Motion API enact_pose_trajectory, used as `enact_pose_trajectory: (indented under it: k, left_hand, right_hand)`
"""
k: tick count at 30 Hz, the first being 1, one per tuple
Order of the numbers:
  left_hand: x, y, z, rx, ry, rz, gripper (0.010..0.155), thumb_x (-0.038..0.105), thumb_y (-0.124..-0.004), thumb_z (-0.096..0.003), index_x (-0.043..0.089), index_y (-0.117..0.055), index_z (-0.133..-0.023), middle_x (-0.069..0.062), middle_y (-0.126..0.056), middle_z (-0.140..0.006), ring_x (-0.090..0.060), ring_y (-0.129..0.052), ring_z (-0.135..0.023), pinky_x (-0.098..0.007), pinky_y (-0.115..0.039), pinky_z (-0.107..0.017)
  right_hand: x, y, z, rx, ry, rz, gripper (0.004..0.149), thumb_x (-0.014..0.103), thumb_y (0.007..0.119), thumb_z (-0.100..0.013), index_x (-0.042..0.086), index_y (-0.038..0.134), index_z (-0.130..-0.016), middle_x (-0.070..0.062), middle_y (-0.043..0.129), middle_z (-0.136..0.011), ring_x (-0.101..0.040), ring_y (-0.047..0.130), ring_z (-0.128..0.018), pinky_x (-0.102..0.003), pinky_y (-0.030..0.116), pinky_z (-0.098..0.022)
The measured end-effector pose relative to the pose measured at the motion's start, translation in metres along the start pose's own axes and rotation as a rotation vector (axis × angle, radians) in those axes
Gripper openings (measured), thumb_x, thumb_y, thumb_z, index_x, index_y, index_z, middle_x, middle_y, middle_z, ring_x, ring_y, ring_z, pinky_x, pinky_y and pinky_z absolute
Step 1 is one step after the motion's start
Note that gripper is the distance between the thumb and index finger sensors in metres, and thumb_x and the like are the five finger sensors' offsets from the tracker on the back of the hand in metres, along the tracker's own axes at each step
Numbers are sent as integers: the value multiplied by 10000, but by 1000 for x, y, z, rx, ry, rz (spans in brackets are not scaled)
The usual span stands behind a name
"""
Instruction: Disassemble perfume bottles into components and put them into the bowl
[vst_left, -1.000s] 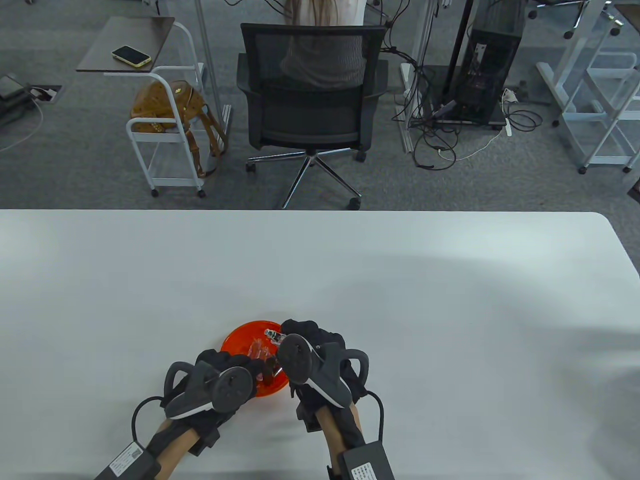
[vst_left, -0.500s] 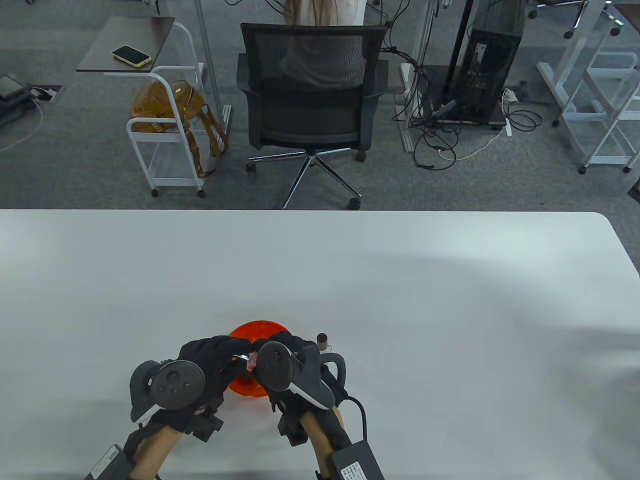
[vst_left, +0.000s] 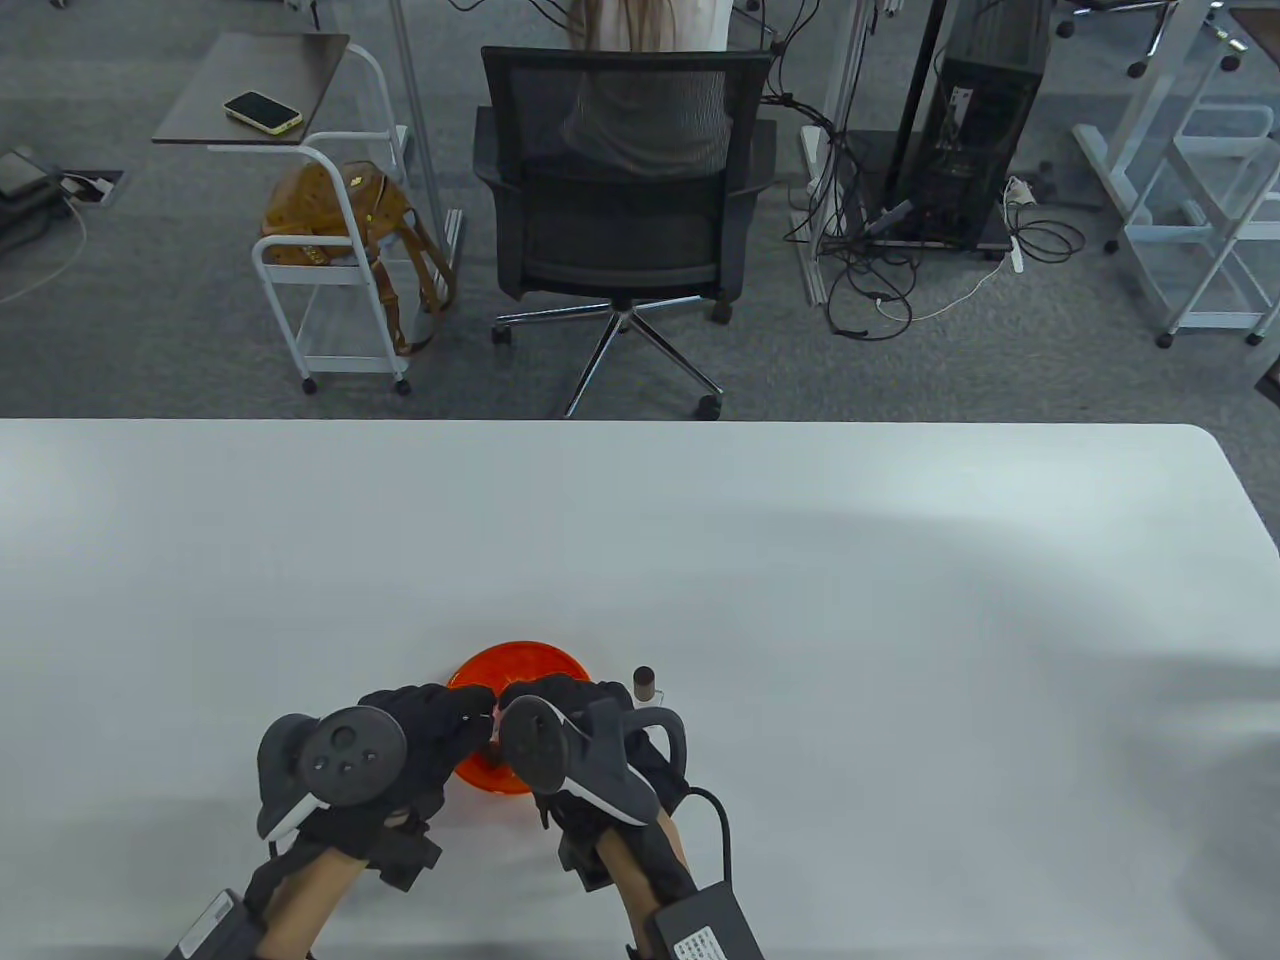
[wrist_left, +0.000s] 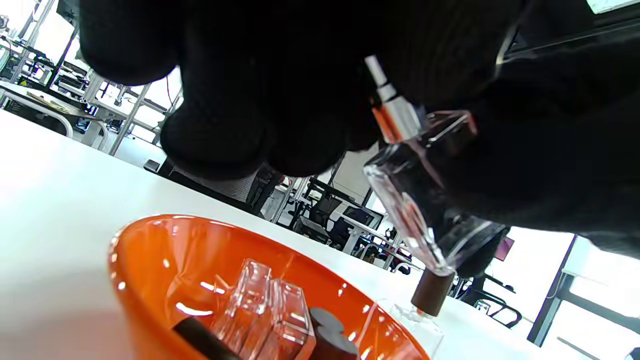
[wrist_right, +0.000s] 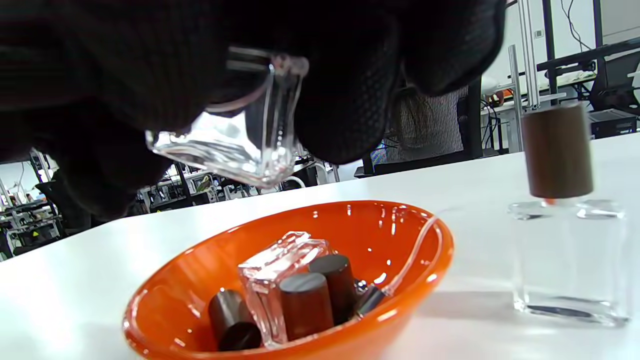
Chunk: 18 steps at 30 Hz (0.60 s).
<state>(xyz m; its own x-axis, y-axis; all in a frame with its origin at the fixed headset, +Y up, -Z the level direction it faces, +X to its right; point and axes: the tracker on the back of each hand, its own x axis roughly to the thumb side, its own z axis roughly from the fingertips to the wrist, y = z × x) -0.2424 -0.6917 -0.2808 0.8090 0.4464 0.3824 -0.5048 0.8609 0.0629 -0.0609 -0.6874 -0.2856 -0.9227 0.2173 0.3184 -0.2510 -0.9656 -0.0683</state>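
**Pump removal over the bowl, second-to-last bottle**

White counter (vst_left: 700, 540) is carrying the work; an office chair (vst_left: 620, 180) and a small cart (vst_left: 330, 250) are standing on the grey carpet behind it.

I am watching both hands meeting above the orange bowl (vst_left: 540, 660). My right hand (vst_left: 580, 720) is gripping the clear glass bottle (wrist_right: 240, 135) by its body, tilted, base toward the bowl. My left hand (vst_left: 420, 725) is curling round the neck end, where the silver pump (wrist_left: 397, 115) with its orange collar is showing; the exact finger contact on the pump is hidden by the glove.

Bowl contents as seen from the right wrist view: an empty glass body (wrist_right: 280, 270), several brown caps (wrist_right: 306, 305), and a pump with its thin dip tube (wrist_right: 405, 265). One capped bottle (wrist_right: 565, 250) is standing untouched just beside the bowl.

Judgement: the step in hand is separating pump from glass. The next move is calling for a twist or straight pull by the left hand while the right holds firm, then dropping both parts in.

Versus a second ago: the hands are sitting lower and closer together, and the capped bottle is now uncovered to the right of the bowl.
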Motion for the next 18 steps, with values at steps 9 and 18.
enact_pose_trajectory:
  k: [9,18]
  left_hand:
    - [-1,4,1,25,5,-16,516,460,-785,-429,199,-989,-823,-82,-1155,-623,-280,-1123,-476,-563,-807,-530]
    - [-1,2,0,-14,-13,12,488,401,-830,-433,206,-939,-868,-83,-1151,-667,-274,-1126,-511,-562,-803,-541]
  right_hand:
    - [3,-4,1,-10,-22,-13,549,462,877,-315,269,809,-825,40,932,-829,-113,1056,-596,-508,797,-610]
    - [1,-4,1,-15,-25,8,552,465,877,-314,272,804,-827,42,935,-825,-111,1055,-593,-508,797,-609]
